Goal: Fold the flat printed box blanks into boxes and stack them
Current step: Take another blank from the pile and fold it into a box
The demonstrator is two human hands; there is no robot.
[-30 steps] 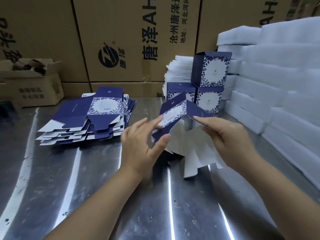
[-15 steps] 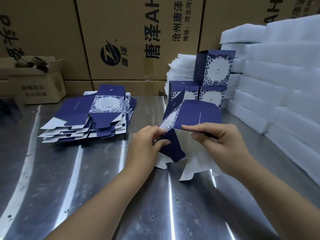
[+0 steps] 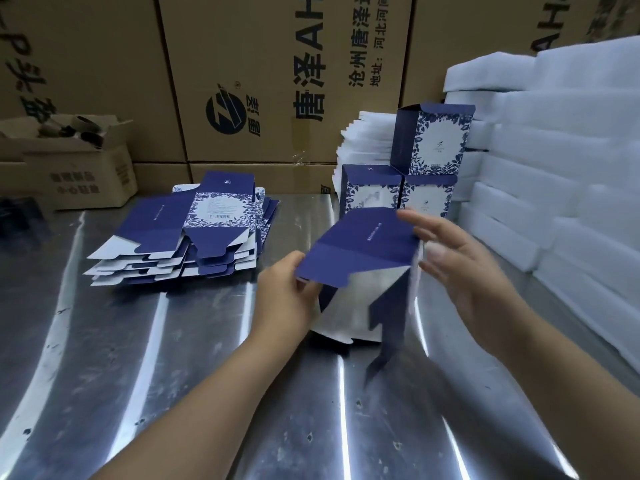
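Note:
A half-opened blue box blank (image 3: 360, 251) stands on the steel table (image 3: 156, 393) in front of me, its white inside and loose flaps facing me. My left hand (image 3: 287, 296) pinches its lower left edge. My right hand (image 3: 460, 268) is spread with fingers apart against the blank's right side; I cannot see a grip. A pile of flat printed blanks (image 3: 194, 233) lies at the left. Three folded boxes (image 3: 429, 157) are stacked behind the blank, two below and one on top.
Big brown cartons (image 3: 263, 74) wall the back. A small open carton (image 3: 69, 161) sits at back left. White foam sheets (image 3: 561, 174) are piled along the right side, and a thinner white stack (image 3: 367, 143) stands behind the folded boxes.
The blank has swung open from a narrow folded shape into a wide tube with its plain blue panel on top. My right hand has let go of its pinch and spread open.

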